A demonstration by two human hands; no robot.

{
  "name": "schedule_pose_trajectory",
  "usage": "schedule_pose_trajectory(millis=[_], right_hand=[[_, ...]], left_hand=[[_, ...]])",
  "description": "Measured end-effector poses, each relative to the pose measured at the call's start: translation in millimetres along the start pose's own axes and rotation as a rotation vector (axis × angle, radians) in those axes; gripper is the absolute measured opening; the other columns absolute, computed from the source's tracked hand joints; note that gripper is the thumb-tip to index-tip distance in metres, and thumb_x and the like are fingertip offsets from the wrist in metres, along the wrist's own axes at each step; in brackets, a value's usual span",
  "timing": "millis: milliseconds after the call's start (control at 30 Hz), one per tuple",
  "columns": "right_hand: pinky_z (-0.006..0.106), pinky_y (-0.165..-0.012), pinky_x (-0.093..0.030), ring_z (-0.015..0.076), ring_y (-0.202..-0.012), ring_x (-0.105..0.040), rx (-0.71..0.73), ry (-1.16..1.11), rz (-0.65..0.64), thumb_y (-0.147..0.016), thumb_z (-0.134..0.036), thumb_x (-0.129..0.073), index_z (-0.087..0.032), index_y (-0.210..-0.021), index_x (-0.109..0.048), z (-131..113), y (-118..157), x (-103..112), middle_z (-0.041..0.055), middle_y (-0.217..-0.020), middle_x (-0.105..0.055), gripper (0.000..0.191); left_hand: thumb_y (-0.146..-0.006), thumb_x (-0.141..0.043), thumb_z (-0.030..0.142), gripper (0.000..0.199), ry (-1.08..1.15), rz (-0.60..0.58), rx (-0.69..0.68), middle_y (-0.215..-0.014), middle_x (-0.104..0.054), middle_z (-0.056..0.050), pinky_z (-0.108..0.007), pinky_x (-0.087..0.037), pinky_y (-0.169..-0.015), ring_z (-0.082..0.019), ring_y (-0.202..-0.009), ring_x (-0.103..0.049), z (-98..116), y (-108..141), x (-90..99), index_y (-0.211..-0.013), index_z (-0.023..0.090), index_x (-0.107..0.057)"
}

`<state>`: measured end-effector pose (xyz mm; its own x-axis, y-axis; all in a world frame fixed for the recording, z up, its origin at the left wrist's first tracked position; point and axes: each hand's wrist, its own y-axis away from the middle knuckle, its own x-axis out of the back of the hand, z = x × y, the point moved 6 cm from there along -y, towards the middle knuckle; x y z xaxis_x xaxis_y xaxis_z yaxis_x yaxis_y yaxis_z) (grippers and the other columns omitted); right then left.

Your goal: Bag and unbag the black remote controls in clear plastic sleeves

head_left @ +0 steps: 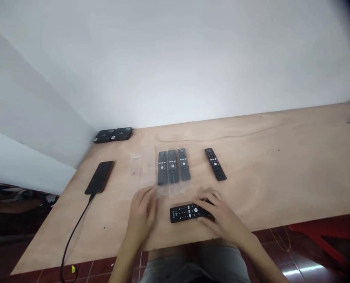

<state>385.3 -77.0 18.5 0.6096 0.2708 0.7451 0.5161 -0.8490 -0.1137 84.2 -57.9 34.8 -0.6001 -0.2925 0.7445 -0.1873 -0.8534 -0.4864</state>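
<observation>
My right hand is closed around one end of a black remote control lying sideways near the table's front edge. Its other end, with white-marked buttons, points left. To the left, my left hand rests on the wood, fingers slightly bent and thumb apart, with nothing visible in it. Just beyond its fingertips lie clear plastic sleeves. Three remotes in clear plastic sit side by side in front of both hands. Farther right, an unwrapped remote lies at a slant.
A dark phone with a black cable lies at the left of the wooden table. Two black boxes stand in the back left corner by the white wall. A red stool is below the table's right side.
</observation>
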Motion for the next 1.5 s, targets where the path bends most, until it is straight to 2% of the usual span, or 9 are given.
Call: schedule_pose_trajectory(millis=[133,267,433,667,867,1033,1167,1267,1500], right_hand=[[0.058,-0.118,-0.051,0.0363,-0.137,-0.055,-0.008,-0.018,0.000,-0.108,-0.032,-0.072,-0.037,-0.162,-0.059,4,1,1,0.0095,-0.147,-0.067,0.056],[0.058,-0.121,-0.049,0.0358,-0.138,-0.055,-0.004,-0.037,0.015,-0.107,-0.033,-0.073,-0.038,-0.158,-0.064,13,6,6,0.0094,-0.146,-0.067,0.052],[0.059,-0.122,-0.048,0.0366,-0.140,-0.056,-0.059,-0.088,0.028,-0.107,-0.038,-0.075,-0.037,-0.154,-0.069,30,18,22,0.0101,-0.144,-0.068,0.047],[0.057,-0.125,-0.047,0.0353,-0.142,-0.057,-0.118,-0.208,-0.054,-0.105,-0.038,-0.079,-0.037,-0.154,-0.070,38,33,46,0.0093,-0.145,-0.068,0.050],[0.058,-0.125,-0.047,0.0351,-0.141,-0.059,-0.145,-0.226,-0.052,-0.104,-0.037,-0.080,-0.038,-0.151,-0.072,42,39,51,0.0084,-0.144,-0.069,0.047],[0.061,-0.124,-0.048,0.0368,-0.139,-0.059,-0.137,-0.243,-0.046,-0.103,-0.039,-0.082,-0.038,-0.150,-0.074,43,41,51,0.0092,-0.141,-0.070,0.047],[0.061,-0.126,-0.047,0.0375,-0.142,-0.058,-0.130,-0.297,-0.058,-0.101,-0.042,-0.085,-0.038,-0.148,-0.075,42,47,51,0.0092,-0.141,-0.070,0.049],[0.060,-0.126,-0.047,0.0374,-0.141,-0.060,-0.143,-0.340,-0.063,-0.099,-0.044,-0.087,-0.037,-0.146,-0.077,41,50,50,0.0092,-0.140,-0.071,0.048],[0.059,-0.125,-0.047,0.0352,-0.139,-0.060,-0.120,-0.354,-0.064,-0.098,-0.038,-0.087,-0.034,-0.139,-0.080,32,44,53,0.0085,-0.134,-0.072,0.041]], left_hand=[[-0.111,-0.053,0.020,0.037,-0.175,0.010,0.003,-0.146,-0.075,-0.013,-0.068,-0.052,-0.120,-0.041,-0.146,-0.061,-29,-9,-5.9,-0.144,0.022,-0.071],[-0.109,-0.058,0.020,0.031,-0.192,-0.001,-0.036,-0.140,-0.080,-0.010,-0.066,-0.056,-0.118,-0.041,-0.147,-0.063,-30,-4,-10.0,-0.133,0.023,-0.078],[-0.108,-0.062,0.019,0.025,-0.145,0.035,-0.039,-0.129,-0.083,-0.011,-0.063,-0.060,-0.113,-0.038,-0.136,-0.070,-9,12,-2.5,-0.123,0.023,-0.081],[-0.106,-0.069,0.017,0.012,-0.048,0.078,-0.009,-0.106,-0.082,-0.007,-0.052,-0.063,-0.104,-0.030,-0.112,-0.075,27,42,1.9,-0.106,0.024,-0.079],[-0.110,-0.062,0.020,0.015,0.064,-0.045,0.067,-0.099,-0.077,-0.006,-0.042,-0.064,-0.084,-0.026,-0.091,-0.074,66,55,-9.8,-0.106,0.026,-0.075],[-0.111,-0.060,0.026,0.016,0.120,-0.131,0.125,-0.101,-0.077,-0.007,-0.043,-0.065,-0.082,-0.028,-0.092,-0.076,91,54,-32.4,-0.105,0.028,-0.074],[-0.113,-0.056,0.026,0.022,0.194,-0.198,0.209,-0.102,-0.081,-0.007,-0.042,-0.066,-0.082,-0.027,-0.092,-0.078,99,43,-45.9,-0.107,0.028,-0.076],[-0.113,-0.056,0.028,0.023,0.295,-0.247,0.290,-0.103,-0.082,-0.006,-0.041,-0.066,-0.082,-0.026,-0.093,-0.080,102,34,-50.3,-0.107,0.027,-0.078],[-0.110,-0.061,0.033,0.019,0.393,-0.208,0.362,-0.093,-0.081,-0.005,-0.035,-0.066,-0.072,-0.023,-0.081,-0.078,111,30,-52.3,-0.102,0.026,-0.077]])
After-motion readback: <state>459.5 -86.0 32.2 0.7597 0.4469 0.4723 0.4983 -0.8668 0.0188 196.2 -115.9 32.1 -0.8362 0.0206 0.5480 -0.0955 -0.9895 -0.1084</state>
